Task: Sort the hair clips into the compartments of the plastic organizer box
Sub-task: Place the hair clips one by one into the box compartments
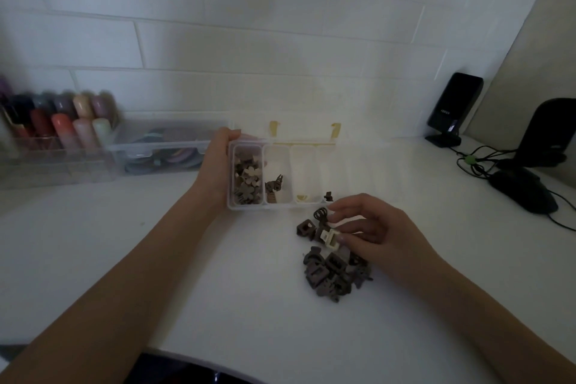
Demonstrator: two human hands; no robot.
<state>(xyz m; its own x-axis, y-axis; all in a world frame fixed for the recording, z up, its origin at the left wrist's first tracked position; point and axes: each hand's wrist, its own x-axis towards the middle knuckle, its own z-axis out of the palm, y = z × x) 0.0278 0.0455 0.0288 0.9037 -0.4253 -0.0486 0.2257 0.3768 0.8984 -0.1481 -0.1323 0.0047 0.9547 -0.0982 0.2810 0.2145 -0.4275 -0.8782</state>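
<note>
1. My left hand (218,162) grips the box (246,207) wall at its 9 o'clock end.
2. My right hand (371,227) pinches a cream clip (329,237) above the clips (335,274).
3. I'd lift straight, then drop it toward 11 o'clock, matching colour.

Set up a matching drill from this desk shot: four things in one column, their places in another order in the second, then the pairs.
Things
1. left hand
2. cream clip
3. brown clip pile
4. mouse

Places
A. far right of the desk
B. on the desk, nearer the person than the right hand
C. at the right hand's fingertips
D. gripping the organizer's left end

Pairs: 1-D, 2-C, 3-B, 4-A
</note>
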